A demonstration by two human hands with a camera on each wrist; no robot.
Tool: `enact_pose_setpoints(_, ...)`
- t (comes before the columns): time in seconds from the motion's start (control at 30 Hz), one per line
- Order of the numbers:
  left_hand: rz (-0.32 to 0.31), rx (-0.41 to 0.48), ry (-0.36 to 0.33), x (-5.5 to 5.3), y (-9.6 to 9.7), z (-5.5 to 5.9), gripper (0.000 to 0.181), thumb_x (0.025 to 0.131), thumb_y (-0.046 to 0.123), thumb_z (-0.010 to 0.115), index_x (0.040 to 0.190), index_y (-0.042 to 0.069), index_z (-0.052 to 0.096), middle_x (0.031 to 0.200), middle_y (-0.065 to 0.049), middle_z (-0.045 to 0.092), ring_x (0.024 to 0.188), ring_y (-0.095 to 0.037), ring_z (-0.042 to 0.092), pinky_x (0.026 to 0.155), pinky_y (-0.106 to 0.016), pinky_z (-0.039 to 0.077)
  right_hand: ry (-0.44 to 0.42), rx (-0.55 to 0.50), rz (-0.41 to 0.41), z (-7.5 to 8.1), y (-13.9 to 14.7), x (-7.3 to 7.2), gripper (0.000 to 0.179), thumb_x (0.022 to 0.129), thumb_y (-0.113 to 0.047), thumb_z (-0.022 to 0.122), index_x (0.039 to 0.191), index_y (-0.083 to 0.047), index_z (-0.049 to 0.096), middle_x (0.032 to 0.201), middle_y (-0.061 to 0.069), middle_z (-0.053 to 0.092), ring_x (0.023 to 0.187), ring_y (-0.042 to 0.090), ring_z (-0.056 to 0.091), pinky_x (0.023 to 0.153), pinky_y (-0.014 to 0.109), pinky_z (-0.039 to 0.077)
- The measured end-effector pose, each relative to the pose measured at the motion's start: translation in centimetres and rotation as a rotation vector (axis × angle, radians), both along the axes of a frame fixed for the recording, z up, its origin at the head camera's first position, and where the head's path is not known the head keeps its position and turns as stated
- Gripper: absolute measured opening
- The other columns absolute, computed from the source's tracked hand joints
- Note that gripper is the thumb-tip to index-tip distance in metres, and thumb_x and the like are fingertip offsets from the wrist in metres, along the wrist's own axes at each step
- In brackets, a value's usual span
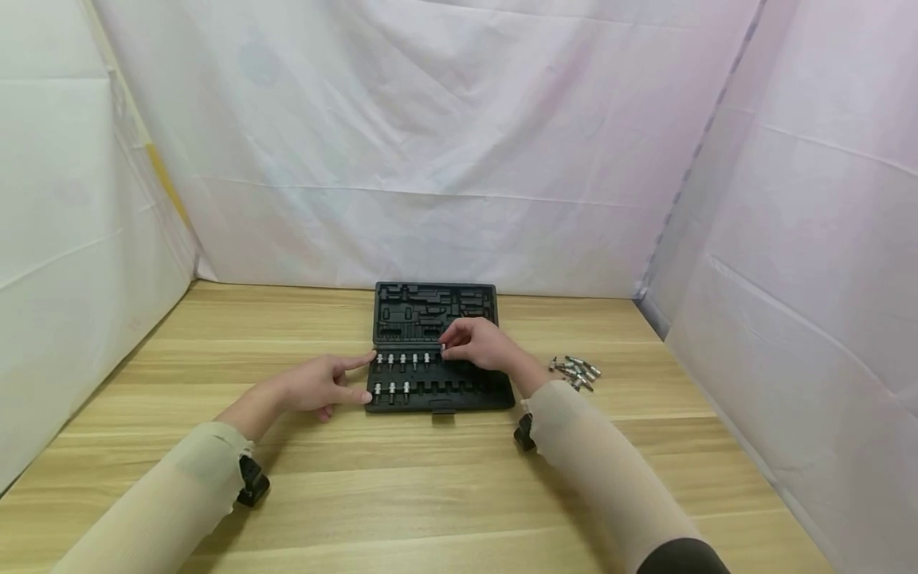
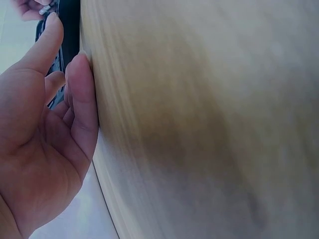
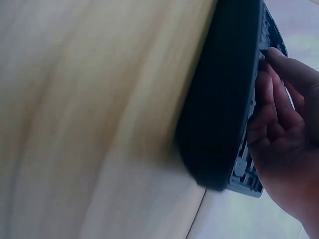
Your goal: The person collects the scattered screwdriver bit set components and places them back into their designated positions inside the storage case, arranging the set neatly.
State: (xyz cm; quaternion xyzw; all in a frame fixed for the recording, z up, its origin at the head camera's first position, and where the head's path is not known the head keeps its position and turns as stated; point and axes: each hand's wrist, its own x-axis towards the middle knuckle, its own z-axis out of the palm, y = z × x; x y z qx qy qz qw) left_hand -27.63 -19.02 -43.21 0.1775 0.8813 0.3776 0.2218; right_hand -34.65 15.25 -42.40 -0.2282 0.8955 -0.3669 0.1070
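A black plastic socket case [image 1: 473, 401] lies unfolded on the table, its moulded lid [image 1: 435, 312] at the back. Silver bit sockets [image 1: 403, 360] stand in the left part of its back row, and three more [image 1: 392, 391] fill the left end of the front row. My right hand [image 1: 482, 343] pinches a small silver bit socket [image 1: 443, 347] over the back row, right of the others; its lower end is hidden. At the case's left side, my left hand [image 1: 320, 386] spreads straight, its index fingertip touching the back corner and its thumb the front corner.
Several loose bit sockets [image 1: 576, 371] lie in a pile on the wooden table [image 1: 402, 486], right of the case. White cloth [image 1: 430, 159] hangs behind the table and along both sides. The case's latch [image 1: 443, 412] juts from its front edge.
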Motion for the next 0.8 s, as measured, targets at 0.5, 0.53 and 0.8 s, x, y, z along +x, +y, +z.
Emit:
enact_pose_setpoints(0.5, 0.002, 0.002, 0.000, 0.0, -0.2, -0.1, 0.092, 0.100, 0.043, 0.082, 0.175, 0.027, 0.031, 0.086, -0.004, 0.045, 0.063, -0.016, 0.053, 0.058, -0.033, 0.059, 0.008, 0.084, 0.000, -0.6, -0.8, -0.9, 0.021, 0.103, -0.025, 0.081, 0.123, -0.020, 0.082, 0.119, 0.001, 0.076, 0.109, 0.019, 0.070, 0.098, 0.044, 0.061)
enact_pose_setpoints(0.53, 0.003, 0.003, -0.001, 0.0, -0.2, -0.1, 0.092, 0.100, 0.043, 0.082, 0.175, 0.027, 0.031, 0.086, -0.004, 0.045, 0.063, -0.016, 0.053, 0.058, -0.033, 0.059, 0.012, 0.093, 0.003, -0.5, -0.9, -1.0, 0.021, 0.103, -0.026, 0.081, 0.123, -0.021, 0.083, 0.119, 0.001, 0.076, 0.109, 0.019, 0.069, 0.098, 0.044, 0.061)
enact_pose_setpoints(0.8, 0.003, 0.009, -0.003, 0.0, -0.3, 0.0, 0.093, 0.099, 0.044, 0.083, 0.175, 0.026, 0.031, 0.086, -0.004, 0.043, 0.063, -0.017, 0.053, 0.058, -0.033, 0.059, 0.029, 0.155, 0.033, -0.5, -1.1, -1.1, 0.022, 0.102, -0.028, 0.082, 0.122, -0.022, 0.085, 0.115, 0.000, 0.077, 0.105, 0.017, 0.069, 0.096, 0.043, 0.060)
